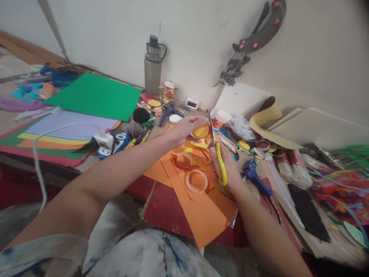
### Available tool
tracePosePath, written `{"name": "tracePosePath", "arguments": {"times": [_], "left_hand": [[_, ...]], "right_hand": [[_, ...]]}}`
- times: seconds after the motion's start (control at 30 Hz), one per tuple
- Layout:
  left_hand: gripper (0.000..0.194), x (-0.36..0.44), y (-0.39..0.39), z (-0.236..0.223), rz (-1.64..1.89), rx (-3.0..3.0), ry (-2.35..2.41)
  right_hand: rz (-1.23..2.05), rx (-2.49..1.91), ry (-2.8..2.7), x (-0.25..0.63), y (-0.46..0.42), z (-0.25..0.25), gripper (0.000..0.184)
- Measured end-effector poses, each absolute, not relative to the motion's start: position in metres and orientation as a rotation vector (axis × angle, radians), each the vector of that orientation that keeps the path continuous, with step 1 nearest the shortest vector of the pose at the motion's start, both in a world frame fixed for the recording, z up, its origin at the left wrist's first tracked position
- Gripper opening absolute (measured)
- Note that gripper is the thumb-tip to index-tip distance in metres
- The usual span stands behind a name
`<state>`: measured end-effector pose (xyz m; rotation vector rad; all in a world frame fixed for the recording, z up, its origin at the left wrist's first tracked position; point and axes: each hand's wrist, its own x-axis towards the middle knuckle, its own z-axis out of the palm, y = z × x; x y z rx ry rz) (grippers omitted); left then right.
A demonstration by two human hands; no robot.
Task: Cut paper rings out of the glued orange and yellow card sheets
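My left hand (184, 130) is closed on a round yellow piece (200, 131) with a red edge, held above the table. Beside it, my right hand (225, 165) grips scissors (221, 165) with yellow handles, their blades pointing up and away next to the yellow piece. Beneath the hands lie orange paper sheets (198, 219). On them rest a pale ring (196, 181) and a second ring (183, 161) with red and yellow on it. Yellow scraps lie close to that ring, partly hidden by my hands.
A blue glue gun (256, 179) lies right of my right hand. At the back stand a grey bottle (152, 71) and a paper cup (221, 118). A green sheet (98, 96) and a white plug with cable (104, 141) are on the left.
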<state>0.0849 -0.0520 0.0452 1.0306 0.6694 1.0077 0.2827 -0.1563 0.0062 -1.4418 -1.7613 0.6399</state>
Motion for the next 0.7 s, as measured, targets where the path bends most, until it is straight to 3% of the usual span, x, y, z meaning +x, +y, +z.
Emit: {"name": "tracePosePath", "arguments": {"times": [0.27,0.7], "left_hand": [[0.048,0.0814,-0.0508,0.0484,1.004,1.059,0.68],[0.047,0.0811,-0.0507,0.0468,0.995,1.083,0.665]], "right_hand": [[0.65,-1.452,-1.714,0.28,-0.1544,0.007,0.06],[0.591,-1.423,-1.797,0.2794,-0.156,0.0101,0.051]]}}
